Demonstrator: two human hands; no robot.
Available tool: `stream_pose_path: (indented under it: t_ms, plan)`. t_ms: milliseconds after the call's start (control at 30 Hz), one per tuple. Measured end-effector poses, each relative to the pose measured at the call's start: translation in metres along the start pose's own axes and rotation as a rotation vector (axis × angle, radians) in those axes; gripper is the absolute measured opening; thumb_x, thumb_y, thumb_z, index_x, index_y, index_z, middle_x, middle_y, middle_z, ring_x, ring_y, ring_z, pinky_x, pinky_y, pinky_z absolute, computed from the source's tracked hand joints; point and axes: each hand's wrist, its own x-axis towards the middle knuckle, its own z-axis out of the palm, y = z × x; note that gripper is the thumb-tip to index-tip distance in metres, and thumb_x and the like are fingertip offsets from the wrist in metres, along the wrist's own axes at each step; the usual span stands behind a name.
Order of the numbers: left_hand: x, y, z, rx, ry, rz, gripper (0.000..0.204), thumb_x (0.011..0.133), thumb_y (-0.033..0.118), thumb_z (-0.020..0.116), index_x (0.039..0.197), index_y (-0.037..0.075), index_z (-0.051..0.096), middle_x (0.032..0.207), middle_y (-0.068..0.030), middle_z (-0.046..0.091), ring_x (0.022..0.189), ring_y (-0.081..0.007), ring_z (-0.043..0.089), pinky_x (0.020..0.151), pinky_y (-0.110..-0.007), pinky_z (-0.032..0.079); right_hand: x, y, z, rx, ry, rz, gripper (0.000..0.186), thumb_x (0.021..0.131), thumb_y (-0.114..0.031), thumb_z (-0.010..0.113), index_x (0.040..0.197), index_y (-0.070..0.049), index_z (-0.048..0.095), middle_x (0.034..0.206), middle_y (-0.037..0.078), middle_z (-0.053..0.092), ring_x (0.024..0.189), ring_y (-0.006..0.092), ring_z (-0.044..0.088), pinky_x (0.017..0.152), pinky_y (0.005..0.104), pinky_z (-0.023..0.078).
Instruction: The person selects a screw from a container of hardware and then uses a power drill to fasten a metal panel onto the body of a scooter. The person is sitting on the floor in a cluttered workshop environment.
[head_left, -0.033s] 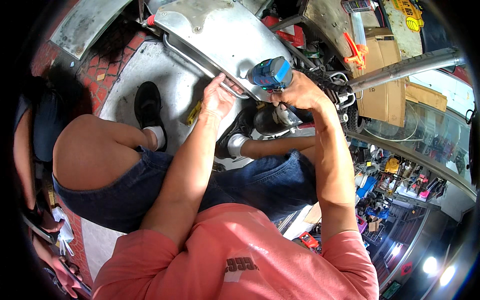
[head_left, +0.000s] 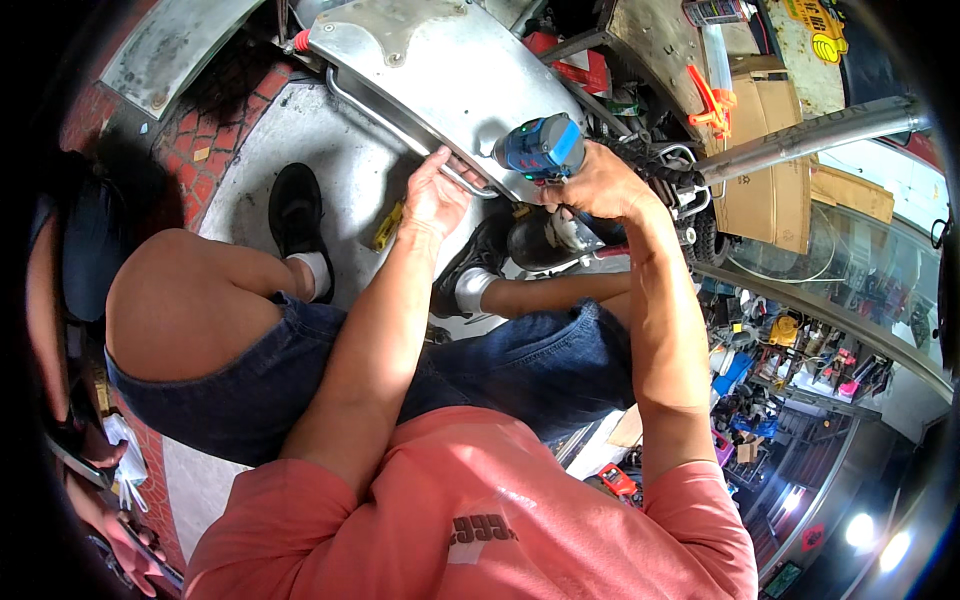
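Note:
My right hand (head_left: 606, 182) is wrapped round the handle of a blue and black cordless drill (head_left: 540, 148). The drill's front end points left, at the surface of a silver metal deck (head_left: 470, 70); whether its tip touches the metal is hard to make out. Along the deck's near edge runs a bent metal bar (head_left: 375, 115). My left hand (head_left: 437, 195) grips that bar close to its right end, fingers curled under the edge and partly hidden. Beneath my hands is a dark shoe (head_left: 480, 245) on my foot.
A yellow tool (head_left: 387, 228) lies on the pale floor beside my left forearm. At the right, a thick metal tube (head_left: 815, 140) slants past a cardboard sheet (head_left: 765, 160) and an orange-tipped tool (head_left: 712, 105). Another person's arm (head_left: 45, 310) shows at the far left.

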Motion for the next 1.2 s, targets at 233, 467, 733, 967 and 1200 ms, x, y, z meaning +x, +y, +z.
stream_pose_path:
  t_ms: [233,467,733,967,1200]
  plan:
    - [0.0,-0.005,0.002,-0.082,0.008,0.008,0.018,0.094,0.025,0.068,0.104,0.011,0.063,0.092,-0.0068,0.063,0.094,-0.0295,0.063,0.092,-0.053,0.05,0.001,0.001,0.001,-0.043,-0.033,0.09,0.038,0.07,-0.027,0.084,0.096,0.0,0.075,0.079,0.016,0.074,0.077,0.026,0.072,0.074,0.0365,0.056]
    - [0.003,0.011,-0.004,-0.01,-0.103,-0.041,0.018,0.096,0.027,0.065,0.1,0.01,0.062,0.093,-0.0092,0.066,0.099,-0.033,0.066,0.096,-0.056,0.05,0.001,-0.002,0.0,0.021,-0.034,0.083,0.04,0.069,-0.028,0.085,0.092,0.003,0.074,0.078,0.017,0.073,0.076,0.0267,0.072,0.073,0.0369,0.056]
    - [-0.001,0.008,0.005,0.053,-0.032,0.014,0.023,0.095,0.03,0.067,0.099,0.009,0.062,0.095,-0.0135,0.068,0.097,-0.0331,0.067,0.096,-0.054,0.052,0.003,-0.005,-0.003,-0.09,-0.03,0.089,0.045,0.07,-0.02,0.086,0.109,-0.003,0.072,0.083,0.004,0.073,0.075,0.0148,0.064,0.075,0.0329,0.055]
    - [0.001,0.008,0.001,0.079,-0.057,0.033,0.028,0.094,0.036,0.068,0.095,0.008,0.062,0.091,-0.0137,0.069,0.09,-0.0326,0.068,0.089,-0.052,0.054,0.004,-0.006,-0.004,-0.097,-0.034,0.09,0.044,0.069,-0.03,0.086,0.097,0.002,0.075,0.081,0.018,0.073,0.078,0.0285,0.071,0.077,0.0381,0.056]
    - [0.002,0.005,0.0,0.126,0.001,0.06,0.035,0.096,0.042,0.067,0.092,0.008,0.062,0.088,-0.0144,0.069,0.087,-0.0333,0.068,0.088,-0.053,0.055,0.003,-0.007,-0.003,-0.126,-0.065,0.091,0.039,0.072,-0.021,0.087,0.104,-0.004,0.074,0.087,0.006,0.075,0.078,0.0172,0.066,0.078,0.0343,0.054]
